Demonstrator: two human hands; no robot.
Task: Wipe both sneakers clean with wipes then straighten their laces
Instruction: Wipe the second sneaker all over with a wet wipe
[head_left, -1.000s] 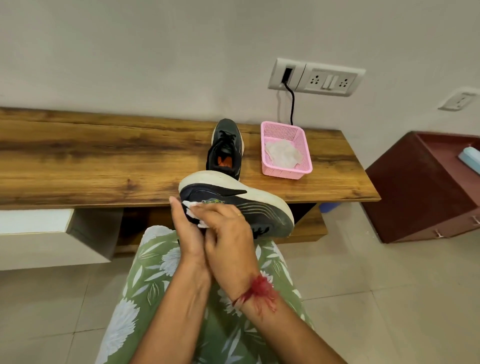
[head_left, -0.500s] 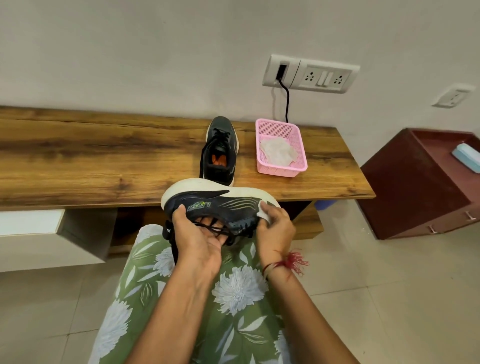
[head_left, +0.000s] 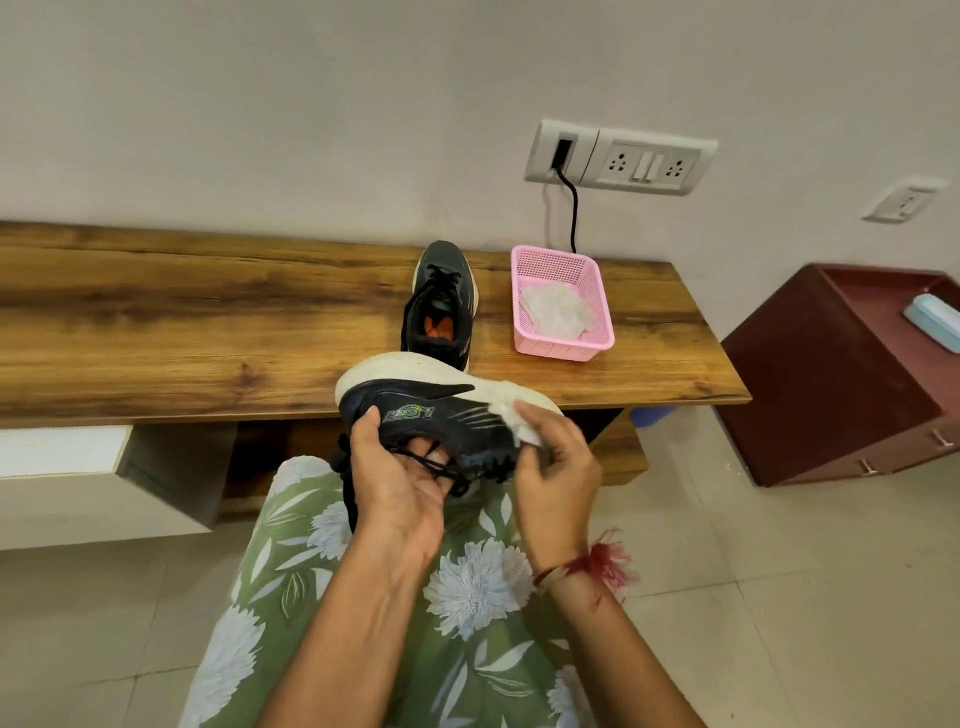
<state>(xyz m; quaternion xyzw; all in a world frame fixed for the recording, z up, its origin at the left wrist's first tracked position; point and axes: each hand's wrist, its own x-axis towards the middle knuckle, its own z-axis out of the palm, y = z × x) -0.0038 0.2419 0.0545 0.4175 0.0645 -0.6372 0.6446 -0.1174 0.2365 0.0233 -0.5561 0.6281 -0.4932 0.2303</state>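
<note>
- A long wooden worktop runs along a plain pale wall, above a light tiled floor.
- A person sits facing it, seen from above; a green garment with white flowers covers the lap.
- A dark sneaker with a thick white sole is held over the lap, just in front of the worktop edge. It is turned on its side, sole facing up and away.
- The left hand grips this sneaker at the heel end, thumb on its side and fingers curled into the opening.
- Black laces hang loose across those fingers.
- The right hand pinches a white wipe against the toe end, at the sole's edge. A red thread circles that wrist.
- A second sneaker stands upright on the worktop, behind the held one, toe toward the wall.
- Just to its right, a pink basket holds more wipes.
- A socket panel on the wall has a black cable plugged in.
- A maroon cabinet stands at the right.
</note>
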